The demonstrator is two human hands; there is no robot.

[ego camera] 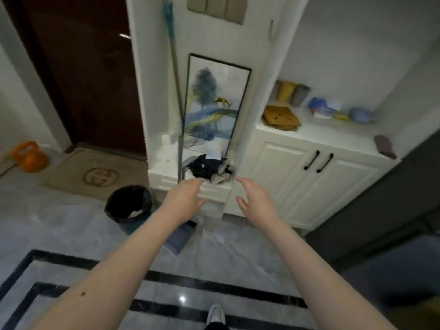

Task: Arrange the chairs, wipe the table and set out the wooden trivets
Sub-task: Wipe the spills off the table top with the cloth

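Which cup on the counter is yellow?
The left cup, right beside the white pillar. The cup touching its right side is grey. Both stand behind the wooden trivets on the white counter.

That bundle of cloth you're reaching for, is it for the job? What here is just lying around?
For the job:
- dark and light cloth bundle on the ledge, likely for wiping
- left hand and right hand, both reaching for it
- wooden trivets on the counter

Just lying about:
- bin
- mop
- framed painting
- cups
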